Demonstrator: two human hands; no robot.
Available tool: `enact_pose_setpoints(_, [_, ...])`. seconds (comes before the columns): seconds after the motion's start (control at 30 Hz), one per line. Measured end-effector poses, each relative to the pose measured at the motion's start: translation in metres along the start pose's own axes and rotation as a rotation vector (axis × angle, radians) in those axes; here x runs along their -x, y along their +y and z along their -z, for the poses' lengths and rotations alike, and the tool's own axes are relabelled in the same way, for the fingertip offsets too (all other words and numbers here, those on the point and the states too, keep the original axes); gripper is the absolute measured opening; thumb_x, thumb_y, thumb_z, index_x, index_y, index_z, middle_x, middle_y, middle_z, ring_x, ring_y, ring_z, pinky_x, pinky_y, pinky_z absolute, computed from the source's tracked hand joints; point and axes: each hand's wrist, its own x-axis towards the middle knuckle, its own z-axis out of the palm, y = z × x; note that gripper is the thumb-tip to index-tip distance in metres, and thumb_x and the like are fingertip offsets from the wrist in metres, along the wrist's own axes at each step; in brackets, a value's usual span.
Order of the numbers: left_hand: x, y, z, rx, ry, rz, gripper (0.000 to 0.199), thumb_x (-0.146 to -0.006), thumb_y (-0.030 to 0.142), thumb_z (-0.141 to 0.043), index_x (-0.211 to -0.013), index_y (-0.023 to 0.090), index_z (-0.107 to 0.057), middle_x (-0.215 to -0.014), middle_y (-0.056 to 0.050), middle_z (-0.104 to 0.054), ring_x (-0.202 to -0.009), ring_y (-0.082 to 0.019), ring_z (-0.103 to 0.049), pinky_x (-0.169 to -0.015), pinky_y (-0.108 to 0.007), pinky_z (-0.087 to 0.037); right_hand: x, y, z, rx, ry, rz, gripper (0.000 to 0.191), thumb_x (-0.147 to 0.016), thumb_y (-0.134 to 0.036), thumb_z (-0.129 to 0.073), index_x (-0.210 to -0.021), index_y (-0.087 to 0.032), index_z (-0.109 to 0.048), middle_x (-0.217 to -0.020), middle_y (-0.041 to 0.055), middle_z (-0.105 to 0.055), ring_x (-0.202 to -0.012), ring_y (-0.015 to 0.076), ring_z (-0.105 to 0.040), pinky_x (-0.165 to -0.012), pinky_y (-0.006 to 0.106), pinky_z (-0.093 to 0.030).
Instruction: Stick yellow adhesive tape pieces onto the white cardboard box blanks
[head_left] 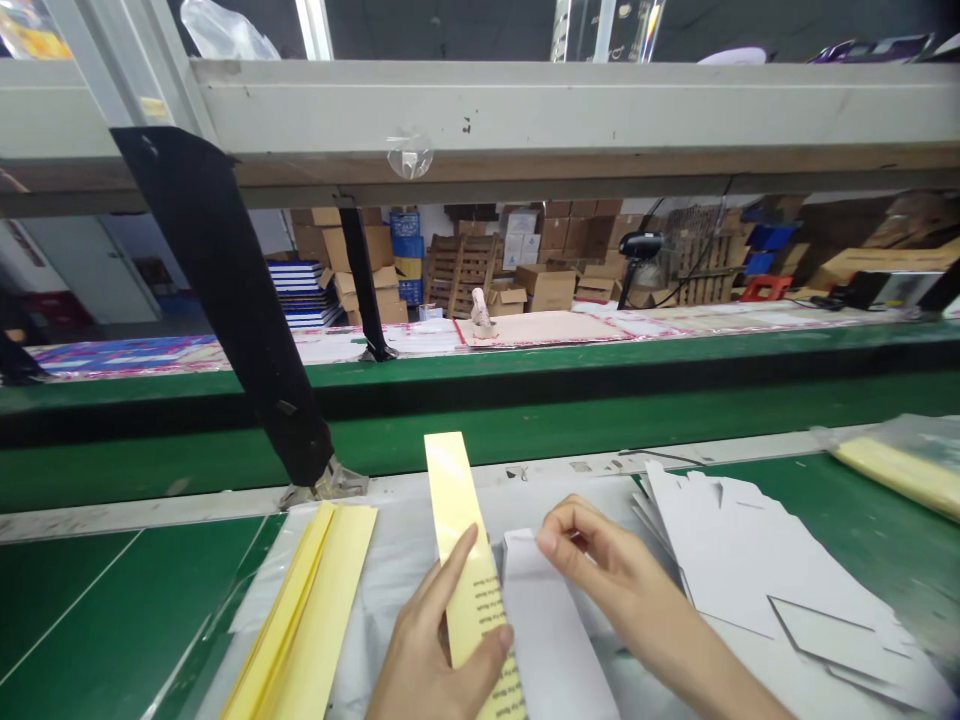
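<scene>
A yellow printed strip [457, 535] stands lengthwise in the left hand [439, 650], pinched between thumb and fingers, which leaves its upper end free above the desk. Just beside it, the right hand [600, 565] is curled narrow, its fingertips [551, 540] gripping the top of a white card strip [551, 635] that lies close alongside the yellow one. Both strips are held together over a plastic sheet [390, 565] on the green desk [90, 600]. Folded yellow strips [307, 610] lie within easy reach to the left, a pile of white cut cards [757, 570] to the right, and a bagged yellow bundle [907, 470] farther right.
</scene>
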Motion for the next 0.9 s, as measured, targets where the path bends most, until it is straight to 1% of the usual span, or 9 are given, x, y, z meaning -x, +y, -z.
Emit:
enact_pose_setpoints(0.1, [-0.002,-0.003,0.001,-0.015,-0.024,0.019,0.062,-0.068,0.019,-0.054,-0.127,0.023,-0.037,-0.118,-0.005,-0.053,-0.103,-0.022,-0.054,-0.088,-0.032,-0.044,-0.007,0.024,0.007,0.040,0.005,-0.112,0.030,-0.083,-0.045,-0.039,-0.070,-0.019,-0.046,-0.070,-0.0024,-0.042,-0.067,0.0122,-0.041,-0.062,0.024,-0.033])
enact_pose_setpoints(0.2, [-0.003,-0.006,0.002,-0.037,-0.020,0.039,0.061,-0.067,0.020,-0.054,-0.126,0.023,-0.037,-0.119,-0.005,-0.052,-0.103,-0.022,-0.054,-0.086,-0.032,-0.045,-0.009,0.046,0.004,0.003,-0.066,-0.189,0.032,-0.083,-0.048,-0.037,-0.070,-0.019,-0.044,-0.067,-0.0036,-0.039,-0.062,0.0107,-0.037,-0.055,0.022,-0.031])
enact_pose_setpoints(0.27, [-0.003,-0.006,0.002,-0.038,-0.020,0.062,0.062,-0.068,0.020,-0.053,-0.127,0.023,-0.037,-0.118,-0.005,-0.053,-0.101,-0.022,-0.055,-0.086,-0.033,-0.045,-0.009,0.053,0.000,-0.022,-0.104,-0.211,0.032,-0.083,-0.048,-0.036,-0.071,-0.019,-0.043,-0.067,-0.0040,-0.038,-0.061,0.0100,-0.036,-0.052,0.021,-0.030])
enact_pose_setpoints(0.37, [-0.003,-0.007,0.002,-0.052,-0.019,0.077,0.061,-0.068,0.022,-0.053,-0.127,0.023,-0.037,-0.118,-0.005,-0.053,-0.101,-0.022,-0.055,-0.087,-0.034,-0.044,-0.009,0.053,-0.003,-0.016,-0.107,-0.216,0.032,-0.084,-0.047,-0.036,-0.071,-0.019,-0.042,-0.068,-0.0038,-0.039,-0.062,0.0100,-0.037,-0.053,0.021,-0.030])
enact_pose_setpoints(0.57, [-0.004,-0.007,0.002,-0.058,-0.043,0.085,0.062,-0.068,0.023,-0.052,-0.128,0.022,-0.035,-0.117,-0.006,-0.054,-0.097,-0.021,-0.057,-0.086,-0.033,-0.045,-0.010,0.049,-0.004,0.048,-0.070,-0.201,0.031,-0.085,-0.045,-0.035,-0.070,-0.019,-0.042,-0.070,-0.0029,-0.040,-0.065,0.0110,-0.040,-0.057,0.022,-0.033])
enact_pose_setpoints(0.77, [-0.003,-0.004,0.002,-0.091,-0.027,0.091,0.060,-0.068,0.022,-0.052,-0.126,0.023,-0.038,-0.122,-0.004,-0.050,-0.106,-0.022,-0.051,-0.089,-0.033,-0.043,-0.008,0.050,-0.007,0.086,-0.060,-0.183,0.031,-0.085,-0.044,-0.034,-0.069,-0.019,-0.042,-0.071,-0.0021,-0.042,-0.067,0.0118,-0.042,-0.057,0.023,-0.034])
enact_pose_setpoints(0.9, [-0.003,-0.003,0.001,-0.091,-0.034,0.090,0.060,-0.068,0.022,-0.052,-0.127,0.022,-0.037,-0.122,-0.005,-0.050,-0.106,-0.021,-0.051,-0.088,-0.033,-0.043,-0.009,0.047,-0.007,0.124,-0.047,-0.187,0.028,-0.085,-0.041,-0.034,-0.070,-0.019,-0.043,-0.070,-0.0020,-0.044,-0.066,0.0119,-0.043,-0.057,0.023,-0.034])
